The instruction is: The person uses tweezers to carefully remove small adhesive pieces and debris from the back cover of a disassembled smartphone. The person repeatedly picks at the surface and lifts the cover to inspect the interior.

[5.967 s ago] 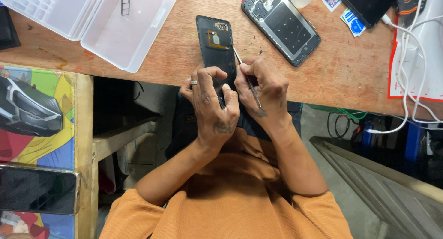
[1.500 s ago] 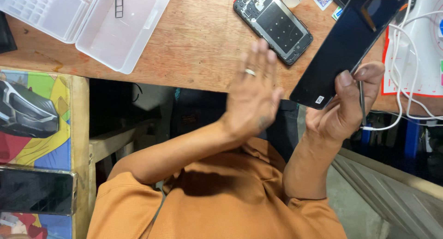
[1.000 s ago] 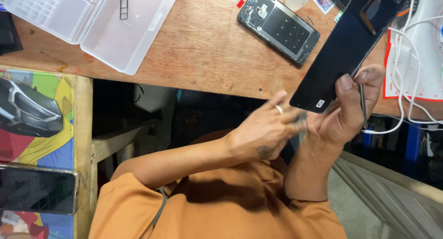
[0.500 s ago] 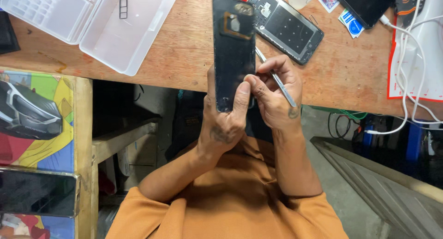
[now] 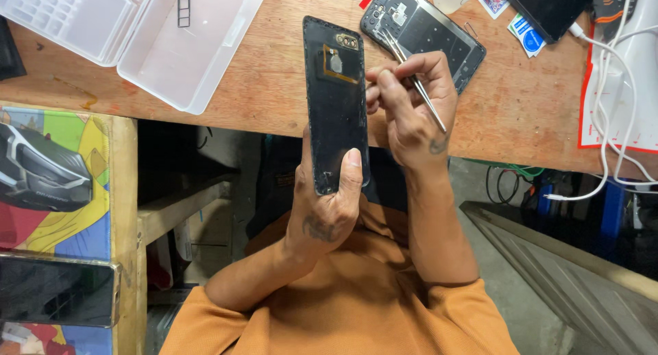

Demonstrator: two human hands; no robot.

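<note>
A wooden workbench [image 5: 274, 94] spans the top of the view, with a clear plastic parts tray [image 5: 137, 33] lying open at its left end. An opened phone body [image 5: 428, 36] rests on the wood near the far edge, and white cables [image 5: 617, 122] trail at the right. Above the bench's near edge, the left hand [image 5: 325, 214] grips the lower end of a black phone back cover [image 5: 336, 101], thumb pressed on its inner face, holding it upright. Just beside the cover's right edge, the right hand [image 5: 411, 101] pinches metal tweezers [image 5: 415, 81] between curled fingers.
</note>
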